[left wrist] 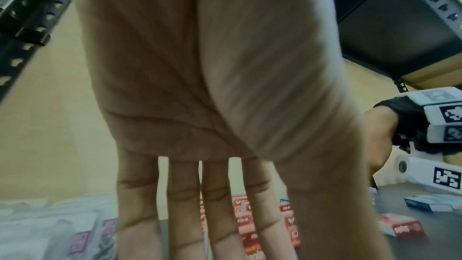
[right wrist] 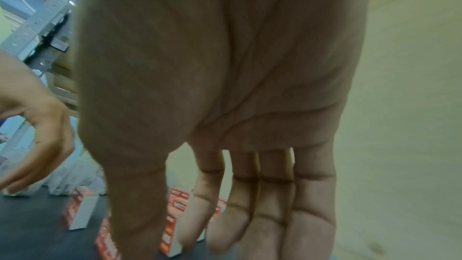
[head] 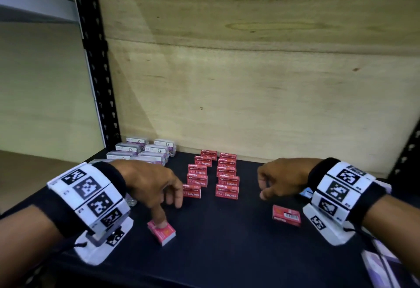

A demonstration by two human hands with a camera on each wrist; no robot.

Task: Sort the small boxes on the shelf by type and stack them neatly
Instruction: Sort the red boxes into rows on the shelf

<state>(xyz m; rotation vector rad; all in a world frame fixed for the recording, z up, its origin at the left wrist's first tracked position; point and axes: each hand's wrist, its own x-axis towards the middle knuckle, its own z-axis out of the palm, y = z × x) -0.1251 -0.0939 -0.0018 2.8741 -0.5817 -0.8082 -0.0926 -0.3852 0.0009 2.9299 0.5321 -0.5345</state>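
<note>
Both hands hover low over the dark shelf board (head: 227, 253). On the left, the left hand (head: 150, 185) reaches down with one finger (head: 160, 216) pressing the top of a small red cardboard staple box (head: 161, 232); the other fingers hang relaxed and grip nothing, and the left wrist view shows the palm flat with fingers straight. To the right, the right hand (head: 281, 180) floats palm down above the board with fingers loosely bent, holding nothing; the right wrist view shows its fingers extended and relaxed.

That pressed box lies alone at the front left of the shelf, turned at an angle, with white paper edges along its side. A second loose red staple box (head: 286, 215) lies flat at the front right, barcode face up, just in front of the right hand and apart from it.

Between the hands, further back, two neat rows of red boxes printed "Staples" (head: 213, 174) run towards the pale plywood back panel (head: 250, 72). At the back left corner sits a group of clear plastic boxes with purple labels (head: 145, 151), beside the black perforated metal upright (head: 97, 60). A blue-and-white box (left wrist: 430, 204) lies near the right wrist, partly hidden by the wristband (head: 341, 191).
</note>
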